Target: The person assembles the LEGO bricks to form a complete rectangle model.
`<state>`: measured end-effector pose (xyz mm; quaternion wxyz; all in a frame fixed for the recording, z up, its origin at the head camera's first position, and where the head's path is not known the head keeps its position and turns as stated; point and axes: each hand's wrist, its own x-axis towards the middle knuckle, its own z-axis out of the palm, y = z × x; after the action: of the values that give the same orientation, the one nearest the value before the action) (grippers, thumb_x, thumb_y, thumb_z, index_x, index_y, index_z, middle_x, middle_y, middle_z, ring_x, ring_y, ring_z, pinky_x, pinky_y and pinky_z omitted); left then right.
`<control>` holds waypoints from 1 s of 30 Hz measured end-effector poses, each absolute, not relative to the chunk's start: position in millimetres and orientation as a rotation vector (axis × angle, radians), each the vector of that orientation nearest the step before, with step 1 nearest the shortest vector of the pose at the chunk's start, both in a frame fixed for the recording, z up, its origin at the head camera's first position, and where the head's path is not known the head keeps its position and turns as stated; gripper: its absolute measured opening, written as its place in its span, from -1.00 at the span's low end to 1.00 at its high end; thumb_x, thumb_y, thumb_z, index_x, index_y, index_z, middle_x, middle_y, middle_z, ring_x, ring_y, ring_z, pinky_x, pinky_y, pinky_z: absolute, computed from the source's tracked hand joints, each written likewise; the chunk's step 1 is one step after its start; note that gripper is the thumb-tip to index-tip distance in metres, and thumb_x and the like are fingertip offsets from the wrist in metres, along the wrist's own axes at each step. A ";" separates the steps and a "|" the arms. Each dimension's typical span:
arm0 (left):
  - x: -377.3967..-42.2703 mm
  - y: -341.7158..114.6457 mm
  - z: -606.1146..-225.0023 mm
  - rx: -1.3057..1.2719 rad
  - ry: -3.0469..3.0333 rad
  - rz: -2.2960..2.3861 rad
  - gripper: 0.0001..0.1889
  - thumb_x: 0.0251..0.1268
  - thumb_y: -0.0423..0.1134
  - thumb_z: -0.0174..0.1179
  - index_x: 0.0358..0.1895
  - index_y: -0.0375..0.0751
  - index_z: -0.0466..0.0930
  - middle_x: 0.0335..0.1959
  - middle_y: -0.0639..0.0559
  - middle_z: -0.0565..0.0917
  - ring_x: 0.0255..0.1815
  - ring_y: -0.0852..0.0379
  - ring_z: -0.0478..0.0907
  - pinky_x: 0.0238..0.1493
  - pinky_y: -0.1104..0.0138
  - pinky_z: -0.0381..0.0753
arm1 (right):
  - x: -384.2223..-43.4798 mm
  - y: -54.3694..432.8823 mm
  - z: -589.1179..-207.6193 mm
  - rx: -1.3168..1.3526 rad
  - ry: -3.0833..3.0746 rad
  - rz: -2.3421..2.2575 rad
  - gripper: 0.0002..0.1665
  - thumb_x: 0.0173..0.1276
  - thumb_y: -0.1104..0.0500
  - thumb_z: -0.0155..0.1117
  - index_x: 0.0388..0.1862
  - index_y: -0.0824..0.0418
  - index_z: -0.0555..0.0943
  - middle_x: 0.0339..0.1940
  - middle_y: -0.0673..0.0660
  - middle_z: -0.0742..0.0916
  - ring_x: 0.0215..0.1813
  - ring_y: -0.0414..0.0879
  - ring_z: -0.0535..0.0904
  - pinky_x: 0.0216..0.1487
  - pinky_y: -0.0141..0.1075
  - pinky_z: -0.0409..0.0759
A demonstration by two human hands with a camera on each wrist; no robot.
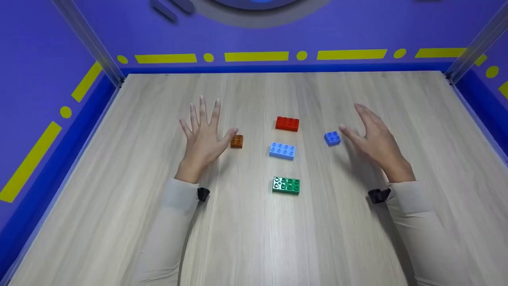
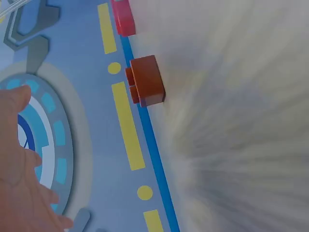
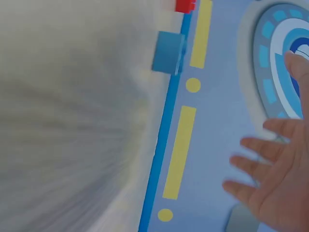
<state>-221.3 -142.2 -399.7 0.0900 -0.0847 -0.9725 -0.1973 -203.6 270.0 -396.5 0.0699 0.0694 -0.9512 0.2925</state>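
My left hand (image 1: pixel 203 141) is spread above the table, fingers straight and palm down, holding nothing. Its thumb overlaps the edge of a small orange-brown toy brick (image 1: pixel 237 142) in the head view; the left wrist view shows that brick (image 2: pixel 147 80) standing apart from the hand. My right hand (image 1: pixel 375 141) hovers with fingers extended, its thumb tip just right of a small blue brick (image 1: pixel 332 138). In the right wrist view that blue brick (image 3: pixel 167 52) sits away from the fingers. Between the hands lie a red brick (image 1: pixel 287 124), a light blue brick (image 1: pixel 282 151) and a green brick (image 1: pixel 286 185).
The bricks rest on a wood-grain table (image 1: pixel 238 238). A blue-purple wall (image 1: pixel 357 31) with yellow dashes and dots rises behind it, and side panels (image 1: pixel 31 79) stand left and right. Black straps (image 1: pixel 379 196) sit at both wrists.
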 end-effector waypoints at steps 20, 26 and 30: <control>-206.5 -132.6 -406.2 -0.650 -2.691 -1.712 -0.34 0.40 -0.08 0.12 0.49 -0.10 0.13 0.49 -0.03 0.21 0.49 0.01 0.18 0.50 0.14 0.12 | -226.0 243.2 -399.7 0.632 -2.958 1.229 -0.29 0.38 -0.07 0.22 0.41 0.21 0.35 0.41 0.20 0.44 0.42 0.16 0.35 0.39 0.02 0.30; -203.0 -120.8 -411.6 -0.699 -2.678 -1.892 -0.36 0.32 -0.11 0.21 0.42 -0.15 0.26 0.41 -0.07 0.35 0.39 0.02 0.34 0.44 0.24 0.24 | -230.7 234.3 -403.7 0.635 -2.981 1.317 -0.35 0.32 -0.02 0.30 0.33 0.19 0.46 0.32 0.16 0.55 0.35 0.04 0.45 0.34 -0.06 0.39; -199.9 -113.3 -417.5 -0.742 -2.721 -1.917 -0.39 0.29 -0.14 0.24 0.38 -0.18 0.33 0.36 -0.09 0.41 0.33 0.01 0.40 0.42 0.24 0.28 | -233.1 226.0 -405.8 0.641 -3.032 1.311 -0.33 0.29 -0.04 0.33 0.33 0.16 0.46 0.30 0.16 0.56 0.33 0.06 0.46 0.34 -0.03 0.40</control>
<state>-199.9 -113.3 -417.5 -0.1336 -0.2157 -0.7907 -0.5571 -233.1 226.0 -405.8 -0.1116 0.1892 -0.8955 0.3872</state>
